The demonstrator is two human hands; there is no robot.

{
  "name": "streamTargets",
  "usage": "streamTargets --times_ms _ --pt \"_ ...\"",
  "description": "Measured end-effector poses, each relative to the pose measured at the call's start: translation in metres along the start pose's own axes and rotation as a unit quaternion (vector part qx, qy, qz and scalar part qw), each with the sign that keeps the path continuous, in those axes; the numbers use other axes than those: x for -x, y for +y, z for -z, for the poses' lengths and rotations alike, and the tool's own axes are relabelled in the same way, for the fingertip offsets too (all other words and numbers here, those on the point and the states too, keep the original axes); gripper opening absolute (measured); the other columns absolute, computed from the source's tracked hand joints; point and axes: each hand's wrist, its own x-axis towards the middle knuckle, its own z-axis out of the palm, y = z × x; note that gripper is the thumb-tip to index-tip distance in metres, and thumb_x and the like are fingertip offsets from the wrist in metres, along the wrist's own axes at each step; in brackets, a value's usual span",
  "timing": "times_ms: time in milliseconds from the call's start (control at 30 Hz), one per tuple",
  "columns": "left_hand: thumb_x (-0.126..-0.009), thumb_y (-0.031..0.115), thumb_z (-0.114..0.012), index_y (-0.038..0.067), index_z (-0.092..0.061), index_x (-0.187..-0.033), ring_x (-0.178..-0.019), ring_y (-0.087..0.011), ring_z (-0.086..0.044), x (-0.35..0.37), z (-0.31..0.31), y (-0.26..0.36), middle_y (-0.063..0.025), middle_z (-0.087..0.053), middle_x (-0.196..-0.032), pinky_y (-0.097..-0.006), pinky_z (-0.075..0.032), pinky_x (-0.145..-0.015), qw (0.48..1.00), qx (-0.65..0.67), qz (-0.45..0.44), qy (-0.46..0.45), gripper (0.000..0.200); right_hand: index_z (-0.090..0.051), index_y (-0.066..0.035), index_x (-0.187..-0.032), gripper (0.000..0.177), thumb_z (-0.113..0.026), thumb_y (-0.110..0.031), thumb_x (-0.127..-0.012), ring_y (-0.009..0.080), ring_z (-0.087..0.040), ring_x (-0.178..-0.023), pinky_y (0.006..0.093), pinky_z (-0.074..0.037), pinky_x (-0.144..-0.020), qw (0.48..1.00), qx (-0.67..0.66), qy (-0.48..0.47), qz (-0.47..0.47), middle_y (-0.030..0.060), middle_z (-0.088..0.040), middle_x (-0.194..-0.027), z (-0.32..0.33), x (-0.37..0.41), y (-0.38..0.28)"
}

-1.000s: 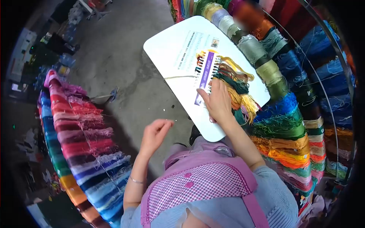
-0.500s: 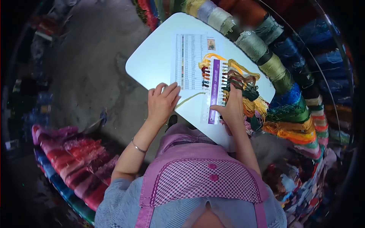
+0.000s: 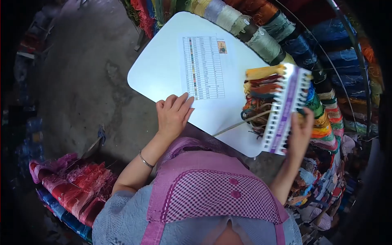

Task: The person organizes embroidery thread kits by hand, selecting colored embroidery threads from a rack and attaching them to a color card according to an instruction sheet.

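Note:
My right hand [image 3: 300, 134] grips the right edge of a white and purple thread organizer card [image 3: 284, 108] with holes along both sides. It is raised and tilted over the right end of the white board [image 3: 157, 61]. Yellow, rust, brown and dark embroidery threads [image 3: 263, 87] hang from the card's left side. One olive strand [image 3: 234, 127] stretches down past the board's near edge. My left hand [image 3: 173, 116] lies at the board's near edge, fingers stretched over the lower corner of a printed colour chart [image 3: 210, 69], and holds nothing.
Skeins of yarn [image 3: 265, 45] in many colours line a rack along the board's far and right sides. Pink and red skeins [image 3: 77, 183] hang at lower left. A thin curved bar [image 3: 347, 32] crosses the upper right. Concrete floor [image 3: 85, 81] shows at left.
My right hand has lifted the thread card off the board and carried it right, with the threads swinging to its left side. The chart is now uncovered. My left hand stays nearly in place.

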Motion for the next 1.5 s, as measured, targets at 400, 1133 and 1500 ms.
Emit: streamTargets --times_ms 400,1133,1500 --pt "-0.078 0.016 -0.064 0.022 -0.063 -0.124 -0.101 -0.0224 -0.050 -0.012 0.007 0.004 -0.0025 -0.059 -0.112 -0.0411 -0.033 -0.082 0.998 -0.028 -0.014 -0.057 0.046 -0.052 0.010 -0.119 0.045 -0.066 -0.022 -0.091 0.0219 -0.062 -0.087 0.0334 -0.050 -0.079 0.770 0.161 0.395 0.476 0.0196 -0.063 -0.104 0.134 -0.060 -0.213" --pt "-0.075 0.015 -0.069 0.016 -0.069 -0.109 -0.111 -0.0285 -0.050 -0.070 0.022 -0.034 -0.0061 -0.059 -0.118 -0.0425 -0.035 -0.089 0.993 0.069 -0.052 -0.078 0.034 -0.046 0.000 -0.126 0.041 -0.062 -0.019 -0.094 0.0127 -0.055 -0.083 0.0281 -0.046 -0.076 0.996 0.003 0.064 -0.056 0.0080 -0.058 -0.098 -0.042 0.041 0.063" --pt "-0.087 0.010 -0.064 0.006 -0.071 -0.101 -0.074 -0.0161 -0.066 -0.204 -0.060 0.012 -0.0088 -0.069 -0.092 -0.0269 -0.052 -0.061 0.941 0.316 0.088 -0.085 0.016 -0.042 -0.014 -0.143 0.071 -0.070 -0.041 -0.083 0.0359 -0.036 -0.124 0.0512 -0.026 -0.102 0.951 0.294 -0.024 0.093 0.0167 -0.040 -0.139 -0.086 0.022 0.113"
